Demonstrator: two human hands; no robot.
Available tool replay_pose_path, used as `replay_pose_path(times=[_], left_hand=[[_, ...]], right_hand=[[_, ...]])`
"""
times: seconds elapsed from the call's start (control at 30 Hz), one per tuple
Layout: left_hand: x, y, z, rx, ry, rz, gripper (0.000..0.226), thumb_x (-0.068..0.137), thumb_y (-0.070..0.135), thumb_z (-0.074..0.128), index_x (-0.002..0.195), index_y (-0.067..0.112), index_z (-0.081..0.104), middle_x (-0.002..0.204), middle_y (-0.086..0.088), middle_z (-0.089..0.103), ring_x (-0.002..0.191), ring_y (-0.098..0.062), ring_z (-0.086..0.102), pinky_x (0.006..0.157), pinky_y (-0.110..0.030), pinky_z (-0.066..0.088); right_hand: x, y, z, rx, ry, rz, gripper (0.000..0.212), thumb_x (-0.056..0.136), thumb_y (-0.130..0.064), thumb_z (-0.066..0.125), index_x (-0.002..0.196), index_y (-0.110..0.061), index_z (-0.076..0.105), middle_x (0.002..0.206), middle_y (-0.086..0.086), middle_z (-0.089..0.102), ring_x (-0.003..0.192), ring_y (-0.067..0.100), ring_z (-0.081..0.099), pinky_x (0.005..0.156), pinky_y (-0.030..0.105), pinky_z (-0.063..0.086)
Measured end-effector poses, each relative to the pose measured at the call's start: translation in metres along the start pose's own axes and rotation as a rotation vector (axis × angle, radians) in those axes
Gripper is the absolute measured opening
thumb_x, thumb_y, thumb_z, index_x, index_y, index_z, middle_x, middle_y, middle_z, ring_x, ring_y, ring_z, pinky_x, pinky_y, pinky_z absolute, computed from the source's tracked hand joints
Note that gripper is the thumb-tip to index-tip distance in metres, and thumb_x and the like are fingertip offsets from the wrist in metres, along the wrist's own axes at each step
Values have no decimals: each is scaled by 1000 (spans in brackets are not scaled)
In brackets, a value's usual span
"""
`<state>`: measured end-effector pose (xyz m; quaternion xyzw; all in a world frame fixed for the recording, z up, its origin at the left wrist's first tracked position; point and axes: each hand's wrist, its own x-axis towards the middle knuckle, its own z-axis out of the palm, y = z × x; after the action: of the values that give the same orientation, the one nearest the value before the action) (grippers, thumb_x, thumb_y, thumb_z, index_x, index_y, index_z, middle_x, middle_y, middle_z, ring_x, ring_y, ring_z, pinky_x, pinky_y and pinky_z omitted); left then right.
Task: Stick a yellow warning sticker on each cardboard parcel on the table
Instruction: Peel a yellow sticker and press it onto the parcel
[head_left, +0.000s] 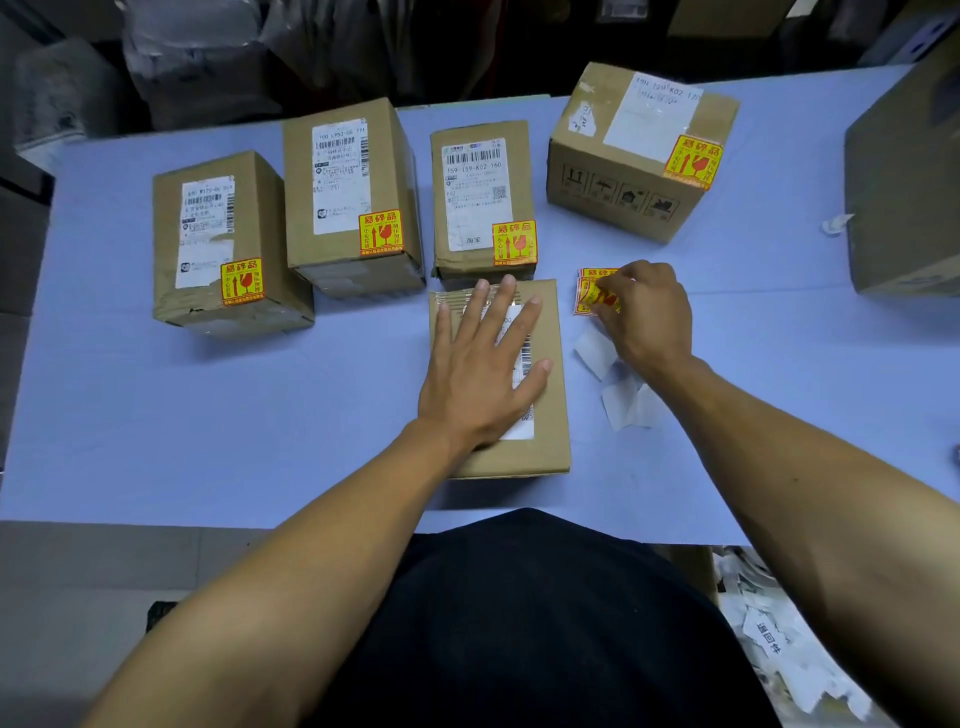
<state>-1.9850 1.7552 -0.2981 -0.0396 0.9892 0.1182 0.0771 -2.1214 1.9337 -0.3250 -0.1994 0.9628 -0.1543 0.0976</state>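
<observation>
- We are looking down at a pale blue table (208, 415) where four cardboard parcels are standing in a row along the far side.
- The leftmost parcel (228, 244), the second parcel (348, 192), the third parcel (480, 197) and the far right parcel (639, 150) are each carrying a white shipping label and a yellow warning sticker at the near right corner of the top face.
- A fifth, flat parcel (545, 415) is lying nearest to us, just in front of the third parcel, and we are seeing no yellow sticker on the part of it that shows.
- Our left hand (483, 374) is lying flat on this flat parcel with fingers straight and spread, covering most of its white label (524, 358).
- Our right hand (644, 317) is reaching to a small stack of yellow stickers (589, 291) lying on the table just to the right of the flat parcel; the fingertips are curling onto the stack and appear to be pinching the top sticker, though the hand is hiding the contact.
- Several white backing papers (618, 395) are lying on the table under our right wrist.
- A larger cardboard box (909, 182) is sitting at the right edge of the table, with a crumpled scrap of white paper (835, 224) beside it.
</observation>
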Motion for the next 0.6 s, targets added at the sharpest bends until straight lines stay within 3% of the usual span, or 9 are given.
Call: replay_pose_path(times=[0.17,0.3,0.4,0.5,0.6], left_hand=[[0,0,-3,-23,7,9,67,97,59,28,158,34,13,168,3,2,155,-21,-3,122,-52,-3],[-3,1,-13,-188,30,4,61,101,49,42,155,26,28,167,1,11,155,-20,1,123,-46,-4],[-7,8,-29,-523,206,-50,44,99,38,52,137,16,57,150,-3,49,143,-18,36,119,-35,23],[-4,32,-48,-979,187,-178,35,92,41,58,118,19,68,115,6,70,105,-5,63,94,-23,50],[-2,47,-58,-1294,75,-238,4,93,17,67,94,18,71,95,-9,73,86,-21,69,86,-45,58]], right_hand=[[-7,-7,-5,216,78,79,26,93,-26,65,109,-6,71,109,14,69,105,36,56,77,40,46],[-21,-26,-29,908,96,314,15,89,-19,72,103,-12,72,91,-1,72,88,19,69,78,33,56],[-42,-38,-49,1312,5,334,15,85,-11,75,99,-14,71,86,1,73,79,16,70,70,28,57],[-62,-49,-64,1339,-54,165,20,81,-2,77,96,-14,70,84,0,73,78,13,69,71,27,58],[-72,-61,-72,1252,-100,78,27,79,7,77,99,-8,68,88,5,69,82,16,66,78,35,61]])
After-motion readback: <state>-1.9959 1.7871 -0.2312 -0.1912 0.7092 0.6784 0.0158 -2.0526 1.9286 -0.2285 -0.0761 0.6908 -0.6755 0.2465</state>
